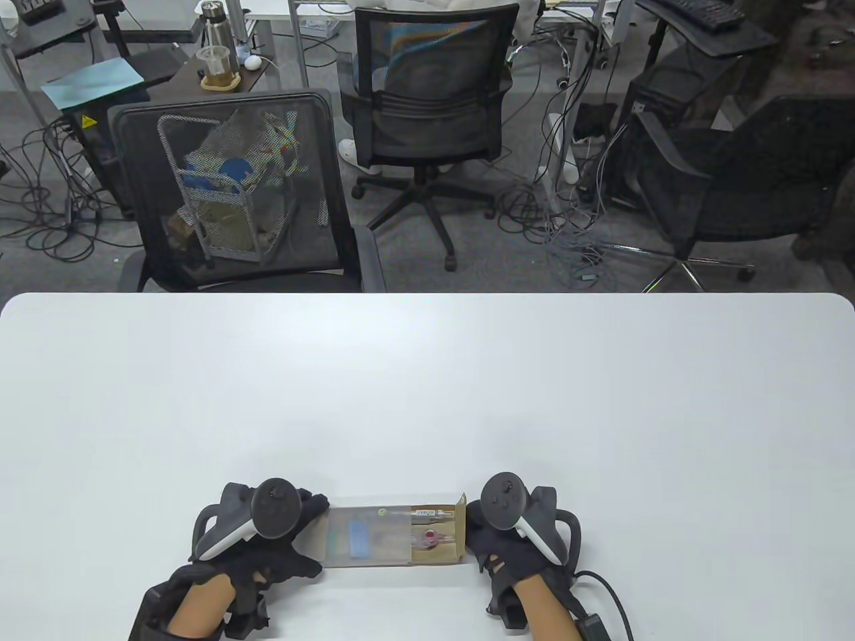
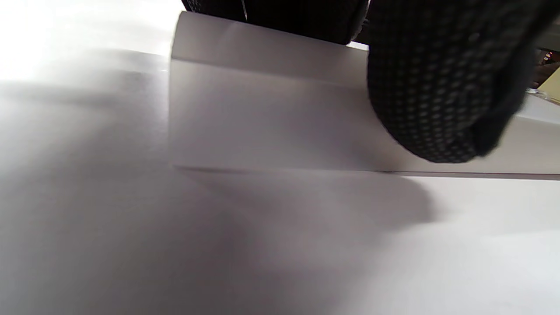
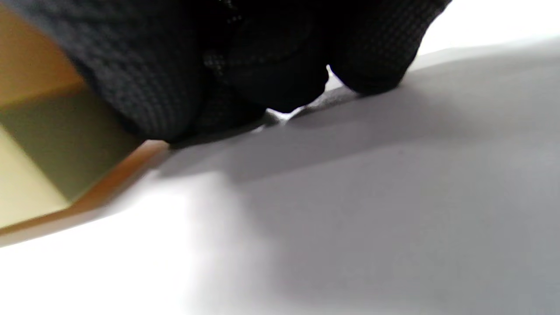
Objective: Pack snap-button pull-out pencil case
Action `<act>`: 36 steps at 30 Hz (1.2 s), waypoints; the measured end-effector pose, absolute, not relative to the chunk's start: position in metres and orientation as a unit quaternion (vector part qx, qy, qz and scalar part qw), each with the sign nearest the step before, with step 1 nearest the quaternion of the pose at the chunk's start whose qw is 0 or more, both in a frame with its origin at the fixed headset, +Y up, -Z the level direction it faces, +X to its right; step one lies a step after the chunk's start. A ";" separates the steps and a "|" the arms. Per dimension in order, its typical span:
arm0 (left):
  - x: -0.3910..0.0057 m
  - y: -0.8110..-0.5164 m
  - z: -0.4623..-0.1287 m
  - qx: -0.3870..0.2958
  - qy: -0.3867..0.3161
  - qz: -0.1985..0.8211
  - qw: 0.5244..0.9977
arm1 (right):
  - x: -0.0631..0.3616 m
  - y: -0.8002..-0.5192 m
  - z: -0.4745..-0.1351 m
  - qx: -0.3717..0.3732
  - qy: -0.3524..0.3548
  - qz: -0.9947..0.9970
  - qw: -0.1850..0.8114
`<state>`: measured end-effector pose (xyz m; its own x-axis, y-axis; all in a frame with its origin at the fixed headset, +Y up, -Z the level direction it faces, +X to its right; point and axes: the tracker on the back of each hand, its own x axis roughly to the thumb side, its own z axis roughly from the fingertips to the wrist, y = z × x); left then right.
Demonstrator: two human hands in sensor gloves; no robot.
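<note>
A pull-out pencil case lies near the table's front edge between my hands. Its translucent outer sleeve (image 1: 364,537) covers the left part; a tan inner tray (image 1: 449,534) sticks out at the right, with a pen and a small red item inside. A blue item shows through the sleeve. My left hand (image 1: 304,534) grips the sleeve's left end; in the left wrist view a gloved finger (image 2: 437,87) lies on the sleeve (image 2: 271,118). My right hand (image 1: 477,534) holds the tray's right end; in the right wrist view its fingers (image 3: 153,78) rest against the tan tray (image 3: 48,153).
The white table (image 1: 427,387) stretches far beyond the case. Black mesh office chairs (image 1: 234,193) stand past its far edge. A cable (image 1: 608,594) runs from my right wrist along the front right.
</note>
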<state>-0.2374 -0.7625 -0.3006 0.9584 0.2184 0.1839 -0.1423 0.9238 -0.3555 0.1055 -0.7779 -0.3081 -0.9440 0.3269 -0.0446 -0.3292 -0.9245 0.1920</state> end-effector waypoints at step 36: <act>-0.188 -0.769 -0.307 -0.169 -0.134 0.121 0.969 | 0.112 -0.779 -0.310 0.000 0.130 0.938 0.322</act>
